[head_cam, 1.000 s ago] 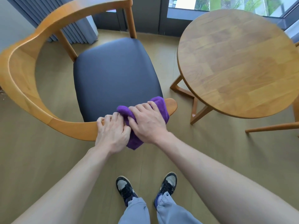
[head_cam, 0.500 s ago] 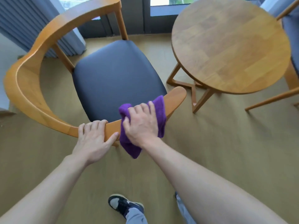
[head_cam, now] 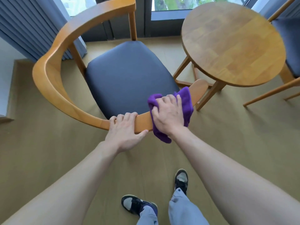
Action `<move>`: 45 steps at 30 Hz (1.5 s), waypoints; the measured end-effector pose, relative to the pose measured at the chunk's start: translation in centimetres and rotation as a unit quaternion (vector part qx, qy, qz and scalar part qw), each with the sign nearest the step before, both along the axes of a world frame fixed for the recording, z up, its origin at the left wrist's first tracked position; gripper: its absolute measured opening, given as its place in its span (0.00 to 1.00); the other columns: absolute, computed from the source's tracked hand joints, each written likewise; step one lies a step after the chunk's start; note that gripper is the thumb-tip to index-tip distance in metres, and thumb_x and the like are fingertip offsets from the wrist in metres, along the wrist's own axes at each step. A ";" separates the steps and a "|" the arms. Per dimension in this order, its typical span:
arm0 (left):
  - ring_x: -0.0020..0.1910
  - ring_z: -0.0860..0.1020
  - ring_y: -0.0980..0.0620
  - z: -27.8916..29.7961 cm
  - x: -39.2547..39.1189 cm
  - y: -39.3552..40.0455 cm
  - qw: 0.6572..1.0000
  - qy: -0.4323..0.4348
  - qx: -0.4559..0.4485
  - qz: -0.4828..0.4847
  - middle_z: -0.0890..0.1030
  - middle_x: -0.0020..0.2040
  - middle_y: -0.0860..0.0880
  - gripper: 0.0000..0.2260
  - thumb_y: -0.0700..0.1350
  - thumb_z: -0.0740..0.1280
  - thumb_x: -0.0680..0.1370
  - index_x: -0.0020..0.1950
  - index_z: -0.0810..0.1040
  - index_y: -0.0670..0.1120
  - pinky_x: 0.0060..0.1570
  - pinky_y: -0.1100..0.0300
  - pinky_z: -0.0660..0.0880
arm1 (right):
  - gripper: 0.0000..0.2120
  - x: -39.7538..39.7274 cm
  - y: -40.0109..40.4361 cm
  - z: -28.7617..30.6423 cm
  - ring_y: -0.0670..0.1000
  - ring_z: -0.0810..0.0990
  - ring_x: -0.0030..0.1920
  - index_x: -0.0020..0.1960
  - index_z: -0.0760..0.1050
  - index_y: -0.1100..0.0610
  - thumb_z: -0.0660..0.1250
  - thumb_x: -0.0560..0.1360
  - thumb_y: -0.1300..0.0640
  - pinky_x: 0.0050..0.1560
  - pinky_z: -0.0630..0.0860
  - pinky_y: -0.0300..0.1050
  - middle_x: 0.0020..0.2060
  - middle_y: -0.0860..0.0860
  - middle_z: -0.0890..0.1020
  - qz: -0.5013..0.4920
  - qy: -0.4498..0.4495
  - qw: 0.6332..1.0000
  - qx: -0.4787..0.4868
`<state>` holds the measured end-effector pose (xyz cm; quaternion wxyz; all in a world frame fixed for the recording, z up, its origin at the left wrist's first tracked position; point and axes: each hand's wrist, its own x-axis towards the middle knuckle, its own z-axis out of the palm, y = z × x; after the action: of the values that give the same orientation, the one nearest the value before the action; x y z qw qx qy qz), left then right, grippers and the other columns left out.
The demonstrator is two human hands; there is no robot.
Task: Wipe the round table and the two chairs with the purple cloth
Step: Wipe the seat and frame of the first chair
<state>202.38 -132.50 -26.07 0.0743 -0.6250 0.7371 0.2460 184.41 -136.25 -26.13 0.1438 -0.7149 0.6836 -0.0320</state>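
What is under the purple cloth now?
The purple cloth drapes over the chair's wooden armrest, pressed by the right hand. The wood directly beneath is covered.

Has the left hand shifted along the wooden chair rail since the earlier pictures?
Yes. The left hand sat against the purple cloth a second ago; now bare wooden chair rail separates them, nearer the backrest.

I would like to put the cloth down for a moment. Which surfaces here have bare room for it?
The round table top shows bare wood from rim to rim. The chair has its dark seat bare inside the curved rail. The near rail is crowded: the left hand grips it, and the right hand presses the purple cloth around it.
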 end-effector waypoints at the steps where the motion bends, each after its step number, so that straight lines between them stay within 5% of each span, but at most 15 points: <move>1: 0.63 0.69 0.45 0.0 0.1 0.1 1.000 0.001 -0.008 -0.004 0.72 0.60 0.53 0.29 0.69 0.53 0.73 0.67 0.65 0.54 0.67 0.46 0.59 | 0.18 1.6 0.9 0.0 0.56 0.70 0.67 0.61 0.77 0.52 0.54 0.80 0.46 0.79 0.50 0.58 0.59 0.51 0.80 0.026 -0.005 1.000 0.003; 4: 0.61 0.70 0.45 -0.3 0.4 0.4 1.000 -0.003 -0.023 -0.017 0.70 0.56 0.52 0.23 0.59 0.56 0.71 0.63 0.65 0.49 0.66 0.47 0.61 | 0.21 3.5 3.0 -0.3 0.55 0.72 0.67 0.69 0.74 0.51 0.55 0.82 0.45 0.79 0.51 0.57 0.62 0.51 0.79 0.121 -0.051 0.991 -0.008; 8: 0.63 0.68 0.45 -0.2 0.5 0.2 1.000 0.012 -0.010 -0.020 0.70 0.61 0.51 0.29 0.58 0.60 0.69 0.68 0.64 0.49 0.67 0.47 0.59 | 0.22 -1.0 1.2 -0.1 0.55 0.74 0.65 0.72 0.73 0.52 0.54 0.82 0.46 0.76 0.57 0.54 0.63 0.50 0.79 0.190 -0.035 0.981 -0.007; 16: 0.62 0.68 0.45 -0.1 0.4 0.2 1.000 0.005 -0.003 -0.018 0.71 0.61 0.52 0.30 0.60 0.60 0.66 0.67 0.65 0.51 0.67 0.47 0.59 | 0.20 3.5 -0.6 -0.6 0.58 0.77 0.58 0.52 0.80 0.52 0.51 0.81 0.45 0.70 0.62 0.56 0.53 0.52 0.83 0.006 0.038 0.999 0.009; 22: 0.63 0.67 0.46 0.3 0.5 0.0 0.999 0.029 0.021 -0.025 0.65 0.54 0.53 0.26 0.48 0.65 0.66 0.64 0.63 0.50 0.70 0.49 0.59 | 0.20 2.1 2.6 -0.2 0.54 0.74 0.64 0.72 0.72 0.52 0.55 0.83 0.50 0.75 0.58 0.52 0.62 0.49 0.80 0.154 -0.070 0.985 -0.021; 26: 0.70 0.66 0.46 0.5 3.2 -0.4 0.999 0.017 0.015 -0.042 0.69 0.68 0.50 0.33 0.56 0.60 0.69 0.74 0.62 0.51 0.74 0.50 0.57 | 0.20 -2.0 0.6 -0.1 0.55 0.75 0.61 0.67 0.76 0.52 0.54 0.81 0.48 0.72 0.62 0.53 0.58 0.50 0.81 0.149 -0.041 0.988 -0.024; 31: 0.73 0.65 0.44 -0.1 6.4 -0.2 0.997 -0.067 -0.018 -0.045 0.70 0.70 0.48 0.34 0.57 0.57 0.70 0.76 0.62 0.49 0.80 0.44 0.49 | 0.17 2.5 -0.5 -0.3 0.58 0.75 0.52 0.46 0.75 0.52 0.50 0.80 0.45 0.64 0.64 0.55 0.49 0.53 0.83 0.015 0.043 0.999 0.003; 37: 0.67 0.68 0.45 -0.6 6.3 0.0 0.996 -0.062 -0.058 -0.030 0.72 0.61 0.51 0.24 0.51 0.60 0.70 0.66 0.66 0.48 0.78 0.48 0.50 | 0.21 9.1 3.9 -0.6 0.57 0.75 0.58 0.63 0.76 0.52 0.50 0.81 0.46 0.70 0.62 0.55 0.57 0.50 0.80 0.131 -0.012 0.991 -0.007; 40: 0.68 0.67 0.45 -0.6 6.4 0.1 0.996 -0.053 -0.060 -0.033 0.72 0.63 0.52 0.28 0.52 0.62 0.71 0.70 0.65 0.50 0.77 0.50 0.49 | 0.22 6.0 3.5 -0.2 0.55 0.75 0.61 0.69 0.73 0.52 0.51 0.82 0.47 0.71 0.63 0.53 0.60 0.49 0.79 0.195 -0.041 0.980 -0.007; 45: 0.72 0.64 0.45 0.0 5.9 -0.1 0.998 -0.049 -0.038 -0.011 0.71 0.69 0.52 0.35 0.57 0.55 0.66 0.75 0.63 0.53 0.78 0.48 0.46 | 0.19 2.4 1.1 -0.1 0.55 0.75 0.56 0.58 0.78 0.51 0.52 0.80 0.44 0.69 0.64 0.52 0.52 0.49 0.81 0.110 0.012 0.994 0.009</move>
<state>208.29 -132.64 -26.03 0.0891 -0.6308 0.7480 0.1862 186.79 -135.11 -26.19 0.1446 -0.7847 0.6028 -0.0010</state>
